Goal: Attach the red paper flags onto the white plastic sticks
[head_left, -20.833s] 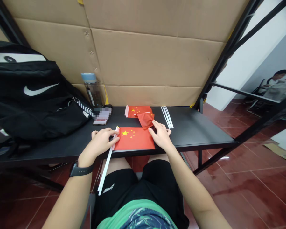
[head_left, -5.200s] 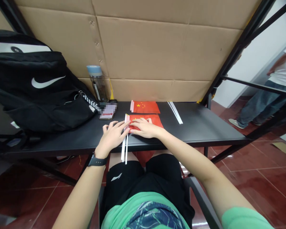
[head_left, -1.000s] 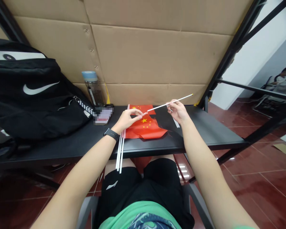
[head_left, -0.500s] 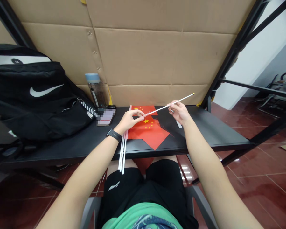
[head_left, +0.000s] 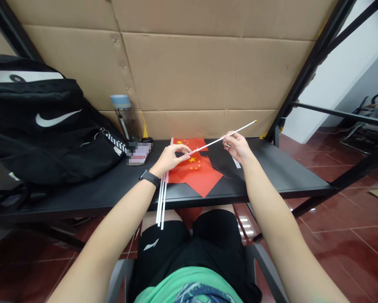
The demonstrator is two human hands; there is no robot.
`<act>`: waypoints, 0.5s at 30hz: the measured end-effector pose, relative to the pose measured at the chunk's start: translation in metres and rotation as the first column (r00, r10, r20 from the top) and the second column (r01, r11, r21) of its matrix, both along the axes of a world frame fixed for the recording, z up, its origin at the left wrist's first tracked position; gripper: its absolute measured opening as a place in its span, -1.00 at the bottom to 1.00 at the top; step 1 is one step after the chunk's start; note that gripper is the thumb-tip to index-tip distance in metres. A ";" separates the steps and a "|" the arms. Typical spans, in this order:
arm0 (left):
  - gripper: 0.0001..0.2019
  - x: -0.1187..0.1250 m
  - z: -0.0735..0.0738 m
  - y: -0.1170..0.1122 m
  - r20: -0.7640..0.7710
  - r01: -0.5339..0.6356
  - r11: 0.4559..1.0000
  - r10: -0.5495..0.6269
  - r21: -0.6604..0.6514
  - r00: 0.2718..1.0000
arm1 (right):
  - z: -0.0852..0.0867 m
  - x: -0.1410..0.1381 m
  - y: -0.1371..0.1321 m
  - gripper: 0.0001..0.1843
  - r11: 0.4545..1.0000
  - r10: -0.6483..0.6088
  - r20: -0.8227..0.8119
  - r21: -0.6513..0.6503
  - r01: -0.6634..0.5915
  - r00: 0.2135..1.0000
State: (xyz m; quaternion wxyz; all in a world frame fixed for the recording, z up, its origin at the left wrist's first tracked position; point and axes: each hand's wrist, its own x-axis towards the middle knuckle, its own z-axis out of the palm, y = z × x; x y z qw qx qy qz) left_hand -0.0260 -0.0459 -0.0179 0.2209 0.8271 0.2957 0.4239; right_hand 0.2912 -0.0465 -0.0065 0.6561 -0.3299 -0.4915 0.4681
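Observation:
My left hand (head_left: 173, 158) is closed, thumb and fingers pinching a small red flag (head_left: 204, 181) with yellow stars along its pale edge, where the lower end of a white flag stick (head_left: 212, 144) meets it. Farther up, my right hand (head_left: 237, 147) grips that stick between thumb and fingers. The stick slants up to the right and ends in a yellow tip. Something small and shiny shows at the right fingers; I cannot make out what. Beneath lies another red flag (head_left: 189, 142), and several white flag sticks (head_left: 161, 206) stick out past the front edge.
On the left of the black table (head_left: 289, 170) sits a large black backpack (head_left: 43, 139). A bottle with a blue lid (head_left: 125, 120) and a phone (head_left: 140, 153) stand beside it. A white strip (head_left: 236, 163) lies by my right wrist. Cardboard (head_left: 189, 71) closes off the back.
The view has shifted slightly. Both hands keep their hold on the flag and stick, with almost no movement between them.

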 end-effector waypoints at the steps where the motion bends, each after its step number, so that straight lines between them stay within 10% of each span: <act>1: -0.80 0.000 0.000 0.000 -0.007 0.005 1.000 -0.005 0.001 1.000 | 0.000 0.000 0.000 -0.48 1.000 -0.006 0.001 0.000 0.006 1.000; 15: -0.80 0.002 0.004 -0.006 -0.042 0.018 1.000 -0.019 -0.012 0.999 | -0.004 0.003 0.003 -0.48 1.000 0.000 0.036 0.001 0.000 0.999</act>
